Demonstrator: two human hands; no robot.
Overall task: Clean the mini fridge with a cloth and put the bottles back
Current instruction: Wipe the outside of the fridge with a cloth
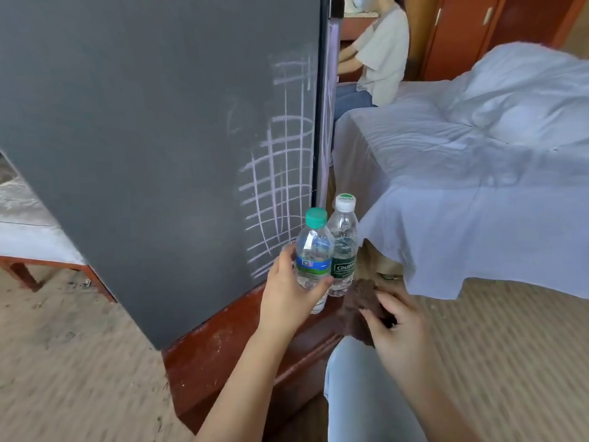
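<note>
The teal-cap bottle (314,250) sits at lower centre of the frame, upright, with the left hand (287,298) wrapped round its lower half; that grip is closed on it, thumb across the front just under the label. The white-cap bottle (344,247) stands right beside it, touching, and whether the same hand carries it or it rests on the tabletop (229,339) cannot be told. Both are small clear plastic water bottles that look full, so they should be light but with some heft, thin-walled enough to dent under a hard squeeze, and smooth. The labelled waist is the surest place to hold, and lifting by the cap would be less steady. Just to the right and lower, the right hand (398,333) has its grip closed on a dark brown cloth (363,291), which is bunched, soft and limp, and will follow whatever surface it is pressed to. Behind the bottles the fridge (159,138) fills the upper left as a dark grey panel with a pale grid pattern near its right edge; its inside is not visible. It stands on the red-brown wooden tabletop. A bed (478,170) with white sheets takes the right side, a seated person (379,49) is at top centre, and carpet (63,362) covers the lower left.
</note>
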